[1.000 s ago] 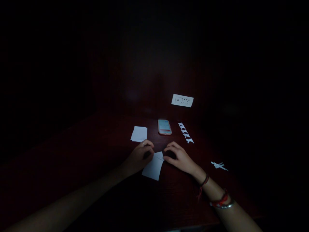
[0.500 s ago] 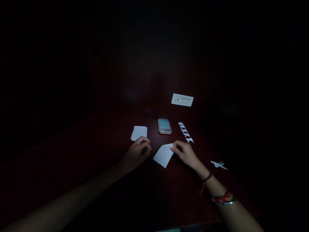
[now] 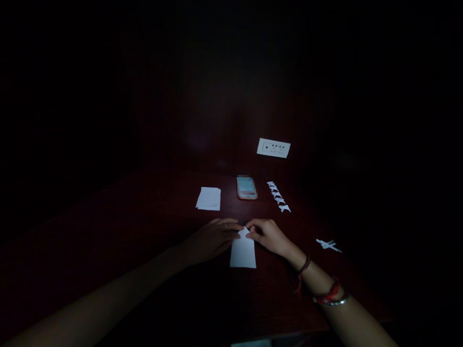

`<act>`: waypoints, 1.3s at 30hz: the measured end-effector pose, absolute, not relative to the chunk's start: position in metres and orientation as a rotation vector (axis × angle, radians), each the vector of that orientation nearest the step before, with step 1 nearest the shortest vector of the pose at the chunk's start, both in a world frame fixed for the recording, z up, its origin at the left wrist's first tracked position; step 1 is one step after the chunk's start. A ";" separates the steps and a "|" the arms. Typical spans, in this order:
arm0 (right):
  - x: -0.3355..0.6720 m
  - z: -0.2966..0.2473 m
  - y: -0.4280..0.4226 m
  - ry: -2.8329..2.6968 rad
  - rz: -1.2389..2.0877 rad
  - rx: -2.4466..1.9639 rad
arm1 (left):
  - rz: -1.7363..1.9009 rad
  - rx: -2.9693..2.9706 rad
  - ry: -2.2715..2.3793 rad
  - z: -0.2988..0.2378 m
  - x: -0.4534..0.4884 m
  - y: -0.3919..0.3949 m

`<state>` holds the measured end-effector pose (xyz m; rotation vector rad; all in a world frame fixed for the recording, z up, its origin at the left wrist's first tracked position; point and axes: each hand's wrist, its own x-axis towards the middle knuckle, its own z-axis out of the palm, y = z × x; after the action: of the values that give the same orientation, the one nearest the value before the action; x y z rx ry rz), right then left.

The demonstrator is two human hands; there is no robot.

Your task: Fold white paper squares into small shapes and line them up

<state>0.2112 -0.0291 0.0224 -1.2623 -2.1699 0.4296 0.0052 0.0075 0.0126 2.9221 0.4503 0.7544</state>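
A white sheet of paper (image 3: 243, 254) lies in front of me, its far end folded to a point and its straight edge toward me. My left hand (image 3: 217, 239), a ring on one finger, holds the pointed end from the left with thumb and fingers. From the right, my right hand (image 3: 270, 236) pinches the other side of the point, its fingers curled. Both sets of fingertips almost meet at the tip and partly cover the folds. Bracelets (image 3: 331, 295) circle my right wrist and forearm.
Beyond my left hand rests a stack of white paper (image 3: 209, 198). A phone-like blurred object (image 3: 247, 187) is behind the sheet. To its right runs a row of small folded paper pieces (image 3: 278, 196). Paper strips (image 3: 328, 245) lie far right; a socket panel (image 3: 273, 148) is on the wall.
The sheet has turned so its folded point faces away from me. My left hand has moved right from beside the stack onto the paper. My right hand has shifted slightly down.
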 end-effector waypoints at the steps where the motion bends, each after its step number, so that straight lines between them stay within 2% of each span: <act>1: 0.212 0.022 -0.028 -2.172 0.409 -1.265 | 0.720 2.936 0.436 0.008 0.005 0.010; 10: 0.220 0.018 -0.023 -2.104 0.233 -1.422 | 0.623 3.088 0.552 0.005 0.003 0.006; 18: 0.228 0.011 -0.021 -2.105 0.269 -1.656 | 0.604 2.985 0.529 0.005 0.000 0.000; 39: 0.226 0.008 -0.012 -2.102 0.347 -1.654 | 0.552 2.998 0.554 0.004 0.001 0.002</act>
<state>0.2257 -0.0118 0.0083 -1.6536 -2.1023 0.3469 0.0009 0.0022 0.0040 2.9984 0.5544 0.5518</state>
